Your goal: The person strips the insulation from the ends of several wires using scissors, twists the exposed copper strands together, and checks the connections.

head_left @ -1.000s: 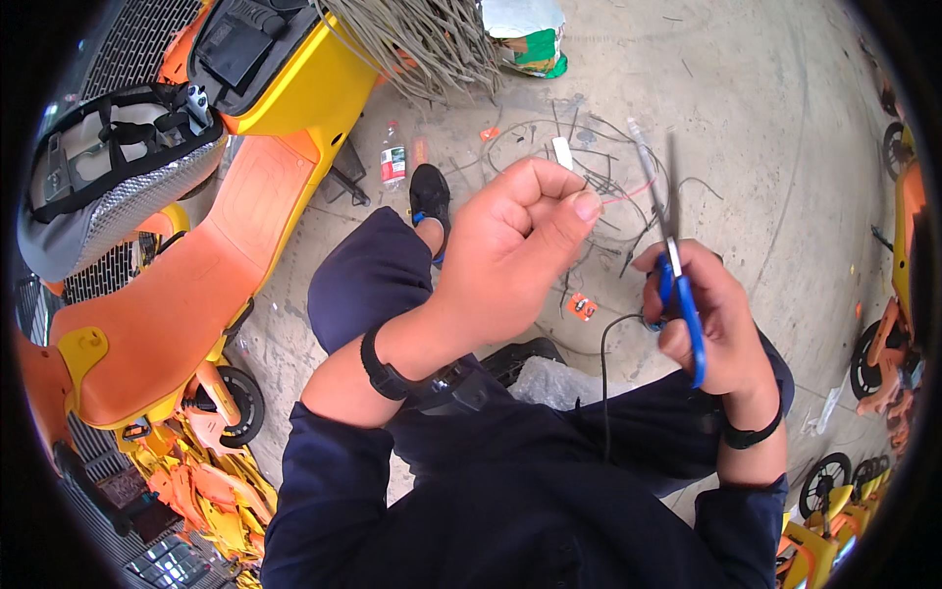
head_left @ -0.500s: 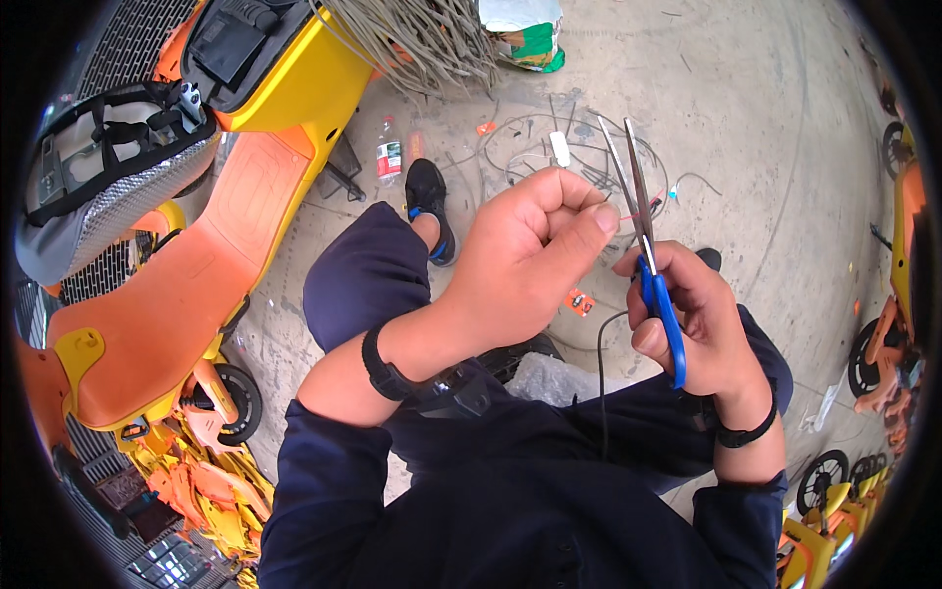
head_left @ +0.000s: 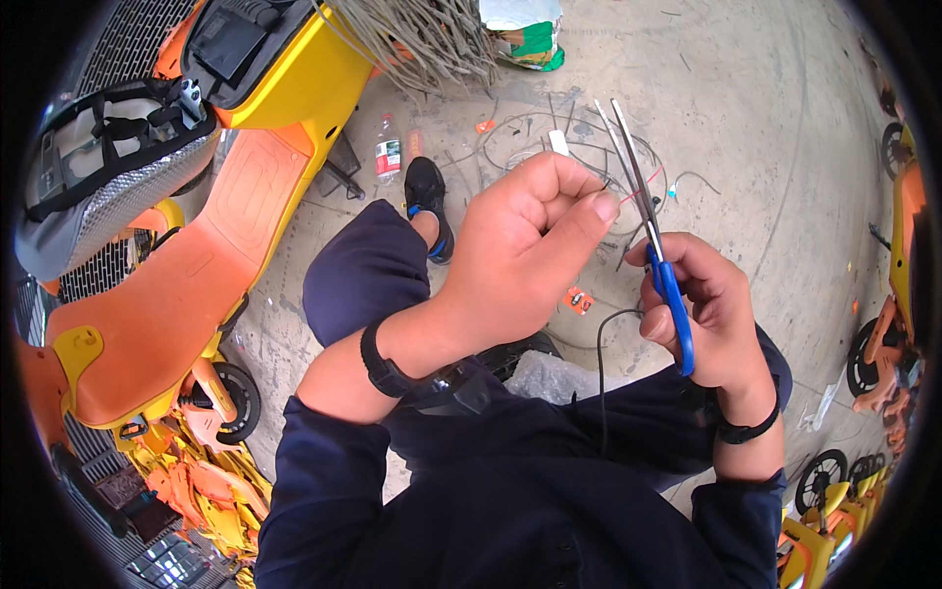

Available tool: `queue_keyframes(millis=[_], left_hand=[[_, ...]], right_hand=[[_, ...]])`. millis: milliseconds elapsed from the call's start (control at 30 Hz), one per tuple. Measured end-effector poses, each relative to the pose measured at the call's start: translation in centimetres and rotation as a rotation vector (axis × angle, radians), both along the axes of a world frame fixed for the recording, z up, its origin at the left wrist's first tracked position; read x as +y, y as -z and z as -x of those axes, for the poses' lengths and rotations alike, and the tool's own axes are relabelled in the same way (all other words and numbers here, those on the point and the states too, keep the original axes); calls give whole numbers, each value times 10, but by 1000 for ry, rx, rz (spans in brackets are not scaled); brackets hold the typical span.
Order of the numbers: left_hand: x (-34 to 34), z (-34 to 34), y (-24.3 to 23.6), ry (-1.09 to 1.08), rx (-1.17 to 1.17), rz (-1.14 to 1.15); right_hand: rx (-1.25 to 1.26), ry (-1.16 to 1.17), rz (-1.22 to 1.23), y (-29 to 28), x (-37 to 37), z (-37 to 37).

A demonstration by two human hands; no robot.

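My left hand is closed in a pinch, thumb against forefinger, on a thin red wire whose end sticks out to the right. In my right hand is a pair of scissors with blue handles. Their long metal blades point up and away, slightly apart, and the red wire reaches them. Whether the blades touch the wire I cannot tell. A black cable runs from my lap up toward the right hand; its far end is hidden.
An orange and yellow scooter body fills the left side, with a grey bag on it. Ahead lie a cable bundle, a bottle, loose wires and a green-white sack. Clear plastic sits between my legs.
My right hand and the scissors have shifted slightly up and to the right, with the blades drawn a little closer together. The left hand keeps its pinch nearly in place.
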State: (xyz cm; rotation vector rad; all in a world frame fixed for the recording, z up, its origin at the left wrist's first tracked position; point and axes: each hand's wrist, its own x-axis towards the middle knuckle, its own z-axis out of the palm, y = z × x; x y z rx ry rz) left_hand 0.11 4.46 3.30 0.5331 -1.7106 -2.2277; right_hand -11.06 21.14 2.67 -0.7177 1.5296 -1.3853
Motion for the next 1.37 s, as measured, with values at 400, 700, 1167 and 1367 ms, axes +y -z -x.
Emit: queue_keyframes(millis=[400,700,1167,1367], left_hand=[[-17,-8,0,-46,90,-74],[-13,-6,-5,31,95,-171],[-35,-10,8,186,11,-727],[-48,-11,20,145,-17,-888]], right_hand=[[329,334,132,2,31,63],[138,149,-64,32,0,27],[868,-74,-744,268,-37,71],[764,-57,-937,366,-43,40]])
